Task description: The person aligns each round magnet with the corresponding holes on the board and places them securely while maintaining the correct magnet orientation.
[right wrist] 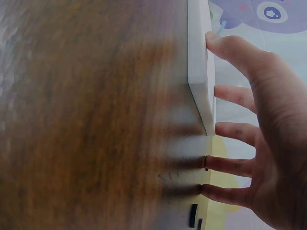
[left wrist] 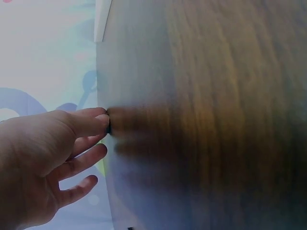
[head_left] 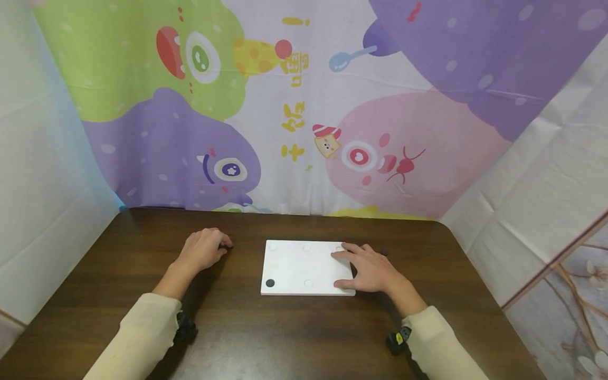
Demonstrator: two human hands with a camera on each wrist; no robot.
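Observation:
A white rectangular board [head_left: 290, 266] with shallow round recesses lies on the table. One black disc [head_left: 270, 283] sits in its near-left recess. To the left of the board, my left hand [head_left: 201, 249] pinches a small dark disc [left wrist: 109, 122] between thumb and fingertips, at the tabletop. My right hand [head_left: 372, 268] rests on the board's right end, fingers spread: thumb and some fingertips touch its top, while the other fingertips reach down to the table beyond it in the right wrist view. That hand covers part of the right-hand recesses.
Small dark pieces [right wrist: 193, 215] lie on the table beyond my right hand; one dark piece [head_left: 383, 252] shows just past it in the head view. A printed cartoon curtain [head_left: 290, 174] hangs along the far edge of the brown table [head_left: 266, 338].

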